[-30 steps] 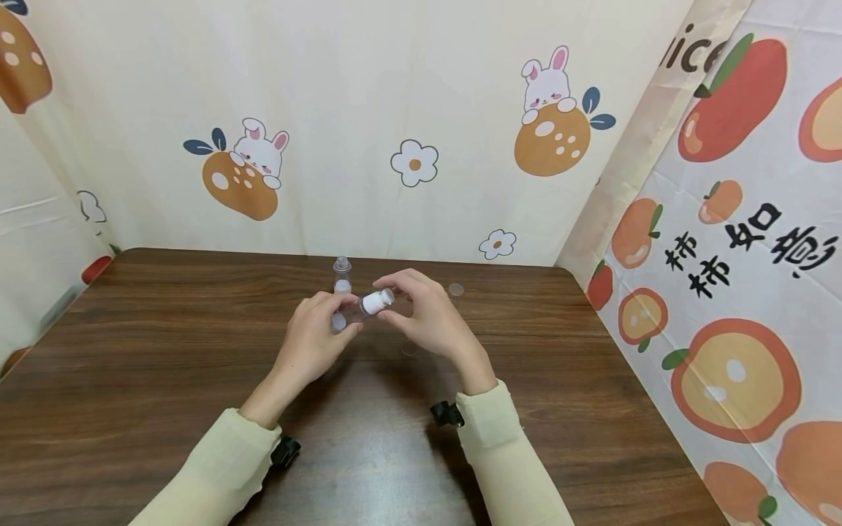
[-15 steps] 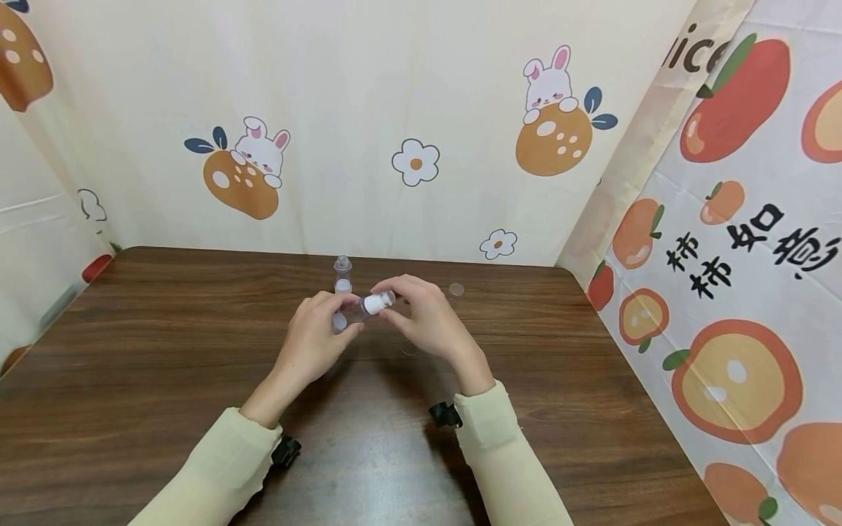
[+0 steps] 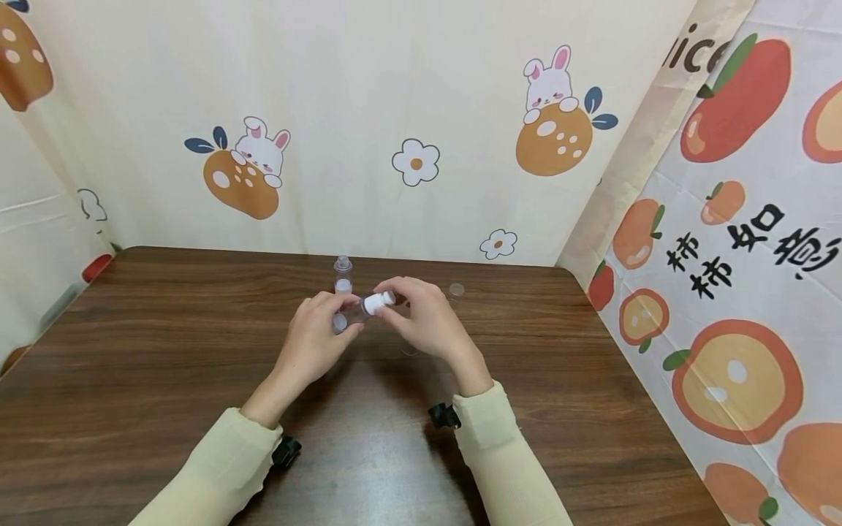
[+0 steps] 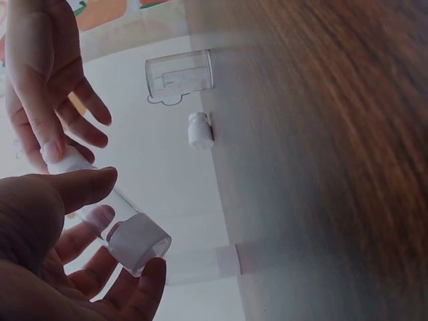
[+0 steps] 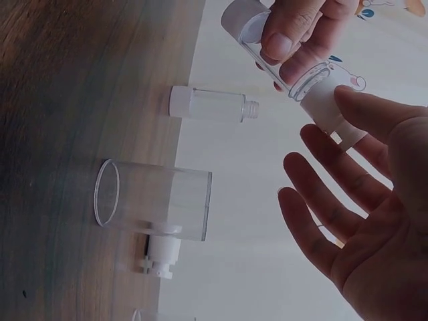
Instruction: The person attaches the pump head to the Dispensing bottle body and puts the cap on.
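My left hand (image 3: pixel 314 332) grips a small clear bottle (image 5: pixel 266 59) by its side, with fingers curled round the body near its white base (image 4: pixel 139 242). The bottle is held tilted above the table, its neck end toward my right hand (image 3: pixel 427 321). A white pump head (image 5: pixel 324 105) sits at that neck end. My right thumb and index finger pinch this pump head, while the other right fingers are spread loosely away from it. Part of the bottle's body is hidden behind the left thumb and fingers.
Behind my left hand a second clear bottle (image 5: pixel 217 105) stands upright, its threaded neck uncovered. In the right wrist view a clear cap (image 5: pixel 190 200) stands in front of another white pump head (image 5: pixel 162 255). Part of another clear cap (image 5: pixel 167 316) shows at the bottom edge.
The right fingers have shifted slightly on the pump head, and its outer end appears turned a little. The left hand and the bottle have stayed in place.
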Tool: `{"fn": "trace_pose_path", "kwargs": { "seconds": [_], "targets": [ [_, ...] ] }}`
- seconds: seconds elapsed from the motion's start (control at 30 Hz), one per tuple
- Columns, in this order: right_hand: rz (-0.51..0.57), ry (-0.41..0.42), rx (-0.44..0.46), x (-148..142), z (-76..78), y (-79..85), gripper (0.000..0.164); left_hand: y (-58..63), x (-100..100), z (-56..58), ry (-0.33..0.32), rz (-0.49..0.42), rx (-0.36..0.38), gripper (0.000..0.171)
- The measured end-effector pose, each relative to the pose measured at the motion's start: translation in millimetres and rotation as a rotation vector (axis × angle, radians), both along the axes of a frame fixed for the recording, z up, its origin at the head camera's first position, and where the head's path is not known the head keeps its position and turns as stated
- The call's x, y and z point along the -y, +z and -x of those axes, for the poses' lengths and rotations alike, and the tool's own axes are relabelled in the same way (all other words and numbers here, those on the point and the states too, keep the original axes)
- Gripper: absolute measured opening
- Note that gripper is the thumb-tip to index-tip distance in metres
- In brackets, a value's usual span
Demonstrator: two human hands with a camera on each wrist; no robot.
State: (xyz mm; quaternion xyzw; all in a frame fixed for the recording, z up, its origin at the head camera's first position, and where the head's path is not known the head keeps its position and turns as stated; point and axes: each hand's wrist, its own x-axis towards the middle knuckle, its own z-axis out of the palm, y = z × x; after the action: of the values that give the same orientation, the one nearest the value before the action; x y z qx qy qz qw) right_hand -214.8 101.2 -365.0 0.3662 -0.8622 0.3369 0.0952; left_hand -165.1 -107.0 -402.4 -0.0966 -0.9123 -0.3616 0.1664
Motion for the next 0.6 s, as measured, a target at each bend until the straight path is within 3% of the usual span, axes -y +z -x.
{"fn": "trace_pose_path", "kwargs": {
  "seconds": [0.6],
  "targets": [
    [0.017,-0.116,0.094,4.7,-3.6,-1.7,0.017,-0.5,-0.7,0.2,-0.007,0.001,-0.017,0.036]
  ]
}}
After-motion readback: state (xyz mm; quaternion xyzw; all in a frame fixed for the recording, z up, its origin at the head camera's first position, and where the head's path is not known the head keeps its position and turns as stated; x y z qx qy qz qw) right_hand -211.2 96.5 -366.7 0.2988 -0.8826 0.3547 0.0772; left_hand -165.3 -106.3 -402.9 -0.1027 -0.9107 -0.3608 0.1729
